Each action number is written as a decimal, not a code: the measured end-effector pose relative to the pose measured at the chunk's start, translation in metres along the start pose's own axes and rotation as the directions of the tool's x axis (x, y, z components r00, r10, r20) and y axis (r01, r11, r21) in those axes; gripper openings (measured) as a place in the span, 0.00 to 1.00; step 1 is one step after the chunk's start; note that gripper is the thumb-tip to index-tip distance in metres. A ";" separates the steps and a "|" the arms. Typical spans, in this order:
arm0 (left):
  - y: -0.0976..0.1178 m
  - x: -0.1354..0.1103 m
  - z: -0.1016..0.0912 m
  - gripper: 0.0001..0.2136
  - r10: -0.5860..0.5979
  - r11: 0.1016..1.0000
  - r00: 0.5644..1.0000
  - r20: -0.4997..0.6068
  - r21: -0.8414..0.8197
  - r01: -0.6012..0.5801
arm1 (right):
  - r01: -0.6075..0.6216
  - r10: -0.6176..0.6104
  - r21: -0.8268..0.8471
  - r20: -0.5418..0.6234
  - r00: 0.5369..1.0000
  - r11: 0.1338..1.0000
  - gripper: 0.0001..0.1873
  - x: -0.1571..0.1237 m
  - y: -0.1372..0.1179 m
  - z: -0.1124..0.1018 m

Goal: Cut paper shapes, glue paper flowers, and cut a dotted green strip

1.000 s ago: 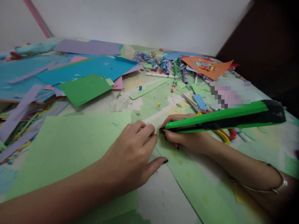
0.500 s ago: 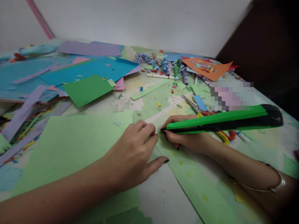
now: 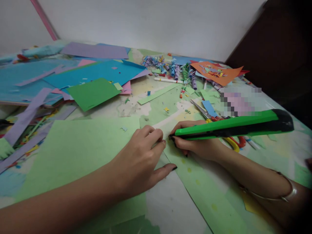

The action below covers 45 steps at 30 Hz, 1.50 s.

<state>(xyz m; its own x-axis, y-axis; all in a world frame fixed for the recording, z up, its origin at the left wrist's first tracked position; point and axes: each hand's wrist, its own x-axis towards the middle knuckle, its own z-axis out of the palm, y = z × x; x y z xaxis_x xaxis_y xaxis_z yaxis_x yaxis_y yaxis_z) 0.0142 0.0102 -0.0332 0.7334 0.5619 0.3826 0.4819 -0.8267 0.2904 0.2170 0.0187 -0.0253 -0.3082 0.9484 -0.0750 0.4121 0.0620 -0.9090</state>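
My right hand (image 3: 192, 138) grips a long green box cutter with a black end (image 3: 234, 125) like a pen, near its dark tip. That tip meets the far part of a light green paper strip (image 3: 207, 191), which lies slanting towards me with a row of yellowish spots along it. My left hand (image 3: 146, 159) is closed, its curled fingertips pressed at the strip's left edge beside the tip, and its thumb stretched along that edge. Under my left forearm lies a large light green sheet (image 3: 80, 146). The exact contact under my left fingertips is hidden.
Scissors (image 3: 206, 112) with red and yellow handles lie behind my right hand. Rolled paper curls (image 3: 173, 70), a white marker (image 3: 168, 80) and an orange sheet with scraps (image 3: 219, 73) are farther back. Blue sheets (image 3: 95, 76), a green card (image 3: 95, 94) and purple strips (image 3: 28, 117) cover the left.
The view has shifted very slightly. Both hands, the box cutter and the strip keep practically the same positions.
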 end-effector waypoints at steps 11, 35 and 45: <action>-0.001 0.000 0.002 0.15 0.009 1.000 0.999 -0.034 0.003 -0.009 | -0.013 0.013 -0.020 -0.007 1.000 1.000 0.04 -0.001 0.000 0.000; 0.033 -0.016 0.004 0.22 0.209 0.955 0.974 -0.084 0.233 -0.185 | 0.045 -0.030 -0.110 0.138 0.990 0.993 0.05 -0.002 -0.016 -0.004; 0.037 -0.024 0.003 0.29 0.167 0.956 0.986 -0.006 0.245 -0.161 | 0.065 -0.141 -0.410 -0.157 0.978 0.910 0.16 -0.003 -0.014 0.016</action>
<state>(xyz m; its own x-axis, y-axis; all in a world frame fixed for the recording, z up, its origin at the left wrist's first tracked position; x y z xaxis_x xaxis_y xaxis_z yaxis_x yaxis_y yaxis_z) 0.0160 -0.0338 -0.0347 0.8008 0.4157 0.4311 0.4602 -0.8878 0.0013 0.1988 0.0103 -0.0189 -0.2244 0.9672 0.1189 0.7065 0.2455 -0.6638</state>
